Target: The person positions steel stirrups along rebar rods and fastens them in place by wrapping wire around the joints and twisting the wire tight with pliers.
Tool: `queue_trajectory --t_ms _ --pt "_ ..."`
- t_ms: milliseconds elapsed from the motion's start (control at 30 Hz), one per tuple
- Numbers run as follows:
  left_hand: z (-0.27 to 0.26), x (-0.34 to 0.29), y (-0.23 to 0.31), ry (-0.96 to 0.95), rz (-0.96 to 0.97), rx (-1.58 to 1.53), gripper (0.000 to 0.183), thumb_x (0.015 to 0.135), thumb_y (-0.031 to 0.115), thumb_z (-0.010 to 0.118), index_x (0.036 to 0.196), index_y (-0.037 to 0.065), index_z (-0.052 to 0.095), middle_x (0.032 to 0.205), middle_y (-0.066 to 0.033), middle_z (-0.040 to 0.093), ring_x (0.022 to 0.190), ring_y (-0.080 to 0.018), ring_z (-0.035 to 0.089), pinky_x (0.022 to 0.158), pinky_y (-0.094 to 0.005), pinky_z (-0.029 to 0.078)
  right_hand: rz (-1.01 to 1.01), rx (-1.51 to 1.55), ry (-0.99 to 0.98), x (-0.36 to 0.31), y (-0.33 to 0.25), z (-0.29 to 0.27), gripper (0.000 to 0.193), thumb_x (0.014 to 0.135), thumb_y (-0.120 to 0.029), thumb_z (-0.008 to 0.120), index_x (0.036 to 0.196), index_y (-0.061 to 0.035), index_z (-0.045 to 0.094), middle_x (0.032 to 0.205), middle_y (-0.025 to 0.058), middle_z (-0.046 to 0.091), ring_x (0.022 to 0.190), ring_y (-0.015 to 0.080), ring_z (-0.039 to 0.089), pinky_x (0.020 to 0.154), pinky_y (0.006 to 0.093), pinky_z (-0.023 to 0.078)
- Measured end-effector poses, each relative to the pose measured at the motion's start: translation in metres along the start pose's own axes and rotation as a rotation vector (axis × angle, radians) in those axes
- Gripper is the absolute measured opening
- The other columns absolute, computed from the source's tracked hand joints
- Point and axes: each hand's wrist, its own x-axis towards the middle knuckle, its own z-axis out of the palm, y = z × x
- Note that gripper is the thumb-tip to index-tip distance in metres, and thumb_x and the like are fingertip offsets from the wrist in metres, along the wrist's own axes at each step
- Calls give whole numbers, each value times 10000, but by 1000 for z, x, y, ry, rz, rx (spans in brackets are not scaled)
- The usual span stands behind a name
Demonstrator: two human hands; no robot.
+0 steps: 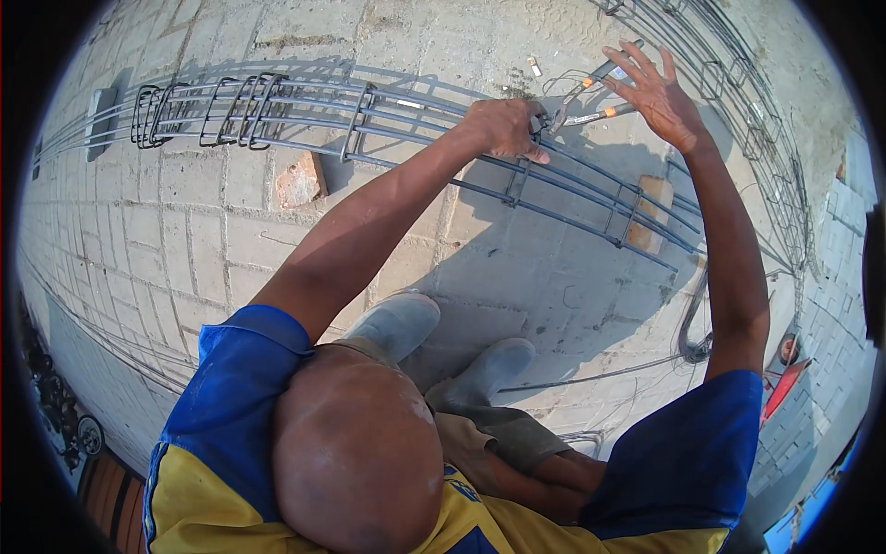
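A long steel rebar cage (515, 183) crosses in front of me, its parallel bars held by square stirrups. My left hand (506, 127) is closed round the cage's upper bars, thumb down over a bar. Right beside its fingers are the jaws of a pair of pincers (560, 116), at the far bar. The two dark handles with orange marks spread to the right. My right hand (653, 97) has its fingers spread at the handle ends, the upper handle partly behind the fingers. Thin tie wire (557, 81) loops beyond the pincers.
Several loose stirrups (249, 111) hang bunched on the cage at left. A brick (652, 214) lies under its right end, and a block (100, 122) under its left. A broken brick (300, 180) sits nearer me. Another rebar cage (738, 97) curves along the far right.
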Motion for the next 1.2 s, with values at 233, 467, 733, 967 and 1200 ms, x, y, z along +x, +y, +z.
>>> queue_trajectory --t_ms 233,467,733,967,1200 --pt "-6 -1 10 -26 -71 9 697 696 488 845 1216 68 648 1117 -107 718 1110 -289 651 958 -398 480 -8 -22 19 0 -1 -6 497 898 -111 542 1351 -313 527 1560 -38 335 1479 188 230 1179 572 240" --pt "1 4 5 9 -69 32 632 714 582 792 1134 115 716 1102 -76 723 1104 -286 654 948 -416 487 7 134 6 15 6 -40 346 831 -40 583 1166 -126 586 1181 41 606 1174 239 545 1019 430 432" --pt "-1 -9 11 -7 -49 167 609 794 674 666 1226 246 695 1117 -37 714 1146 -248 641 977 -404 481 359 755 -461 -18 5 -25 280 677 -62 669 952 -10 650 891 194 673 919 340 660 779 417 515" --pt "7 -8 4 14 -26 183 613 787 699 647 1222 270 695 1110 -46 719 1104 -262 659 970 -422 477 427 823 -709 -32 -20 -11 317 683 -66 635 993 -26 686 1032 214 686 1007 376 654 857 414 518" --pt "13 -18 6 185 -34 159 759 739 602 748 1338 166 583 1233 -114 646 1199 -302 590 1069 -517 358 614 743 -916 12 -1 -85 259 611 -61 661 860 8 688 781 191 664 692 282 642 693 406 512"
